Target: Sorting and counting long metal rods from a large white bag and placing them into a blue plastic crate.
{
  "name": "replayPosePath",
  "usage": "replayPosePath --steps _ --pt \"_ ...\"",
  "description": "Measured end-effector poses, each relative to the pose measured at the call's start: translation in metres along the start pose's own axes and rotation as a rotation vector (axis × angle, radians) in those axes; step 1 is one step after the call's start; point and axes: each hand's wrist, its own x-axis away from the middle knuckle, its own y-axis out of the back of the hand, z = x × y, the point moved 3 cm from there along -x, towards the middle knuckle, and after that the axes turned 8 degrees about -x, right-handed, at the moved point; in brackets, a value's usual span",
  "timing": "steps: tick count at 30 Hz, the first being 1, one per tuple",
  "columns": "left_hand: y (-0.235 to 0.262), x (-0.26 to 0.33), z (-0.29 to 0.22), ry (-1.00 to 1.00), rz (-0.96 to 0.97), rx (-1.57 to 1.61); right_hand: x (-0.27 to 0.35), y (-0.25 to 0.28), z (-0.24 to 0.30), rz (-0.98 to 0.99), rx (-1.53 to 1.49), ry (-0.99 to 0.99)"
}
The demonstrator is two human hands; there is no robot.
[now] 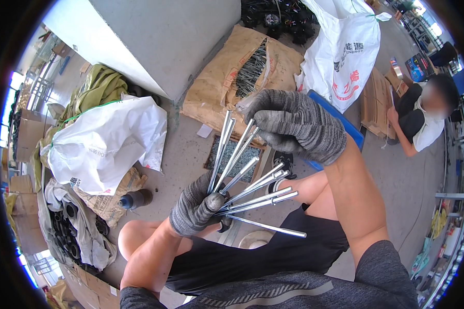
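Observation:
A fan of several slim silver metal rods (241, 178) spreads out from my left hand (197, 206), which wears a grey knit glove and is closed around their lower ends. The upper ends point away from me and to the right. My right hand (299, 126), in a matching glove, has its fingers curled together at the tip of one of the upper rods. Its fingertips partly hide that contact. Beyond my hands lies a torn brown paper sack (211, 85), with many grey metal pieces (251, 71) showing through the tear.
A shallow tray of small pieces (250, 159) lies on the floor below the rods. White sacks (108, 141) stand at left and far right, near a dark bottle (135, 199). Black rings (69, 226) lie left. Another person (423, 113) sits by cartons (375, 105) at right.

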Motion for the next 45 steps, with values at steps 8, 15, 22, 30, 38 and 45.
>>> replayPosePath --steps 8,15,22,30,38,45 --pt "0.002 0.000 0.003 -0.017 -0.024 -0.064 0.010 0.006 0.012 0.011 -0.236 -0.100" --pt "0.001 0.000 0.001 -0.006 -0.023 -0.030 0.010 0.005 0.013 -0.011 -0.053 0.022" --pt "0.000 0.001 0.004 0.001 -0.047 0.024 0.009 0.006 0.017 -0.073 0.025 0.041" --pt "-0.003 -0.002 0.001 0.003 0.022 -0.060 0.008 0.009 0.016 -0.124 0.002 0.092" --pt "0.003 -0.001 0.008 -0.003 0.042 -0.120 0.009 0.001 0.020 -0.101 0.192 0.113" --pt "0.000 -0.001 0.006 0.005 0.100 -0.054 0.010 -0.002 0.021 0.072 0.119 -0.033"
